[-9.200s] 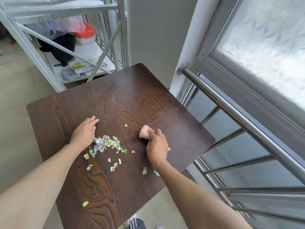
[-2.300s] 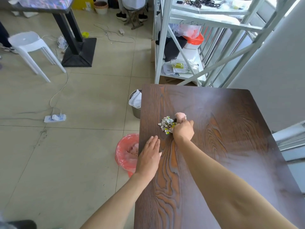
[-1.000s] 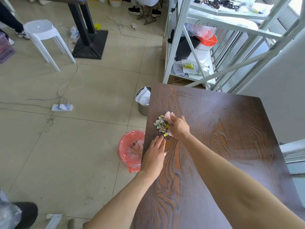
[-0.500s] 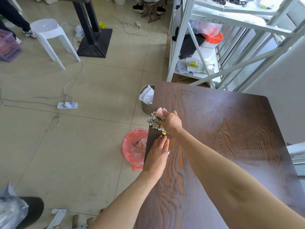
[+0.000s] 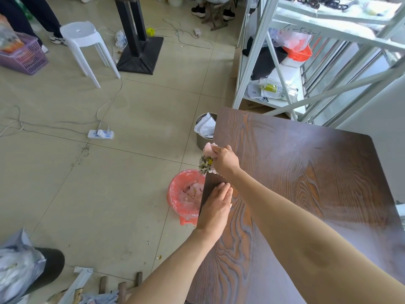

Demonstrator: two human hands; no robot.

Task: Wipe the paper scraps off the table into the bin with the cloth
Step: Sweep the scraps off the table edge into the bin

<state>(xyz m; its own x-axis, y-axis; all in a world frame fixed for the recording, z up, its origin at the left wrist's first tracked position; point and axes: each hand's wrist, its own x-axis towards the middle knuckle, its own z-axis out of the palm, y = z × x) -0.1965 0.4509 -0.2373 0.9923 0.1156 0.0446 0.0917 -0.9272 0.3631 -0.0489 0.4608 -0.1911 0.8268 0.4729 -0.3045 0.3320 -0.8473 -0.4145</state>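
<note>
My right hand [image 5: 225, 160] grips a pink cloth [image 5: 209, 149] at the left edge of the dark wooden table [image 5: 306, 172]. A clump of paper scraps [image 5: 205, 165] hangs past that edge, just left of the cloth and above the floor. The bin [image 5: 186, 194], lined with a red-pink bag, stands on the floor below and slightly nearer to me than the scraps. My left hand [image 5: 215, 207] lies flat on the table's left edge, fingers together, nearer to me than the right hand and holding nothing.
A small metal can [image 5: 203, 133] with white paper in it stands on the floor beyond the bin. A white metal rack [image 5: 285, 69] rises behind the table. A power strip [image 5: 100, 134] with cables, a white stool [image 5: 84, 44] and a black pedestal [image 5: 138, 58] sit on the tiled floor.
My right hand has pushed the cloth and the scrap pile leftward across the table to its edge, and the scraps now overhang it. My left hand has slid to the edge.
</note>
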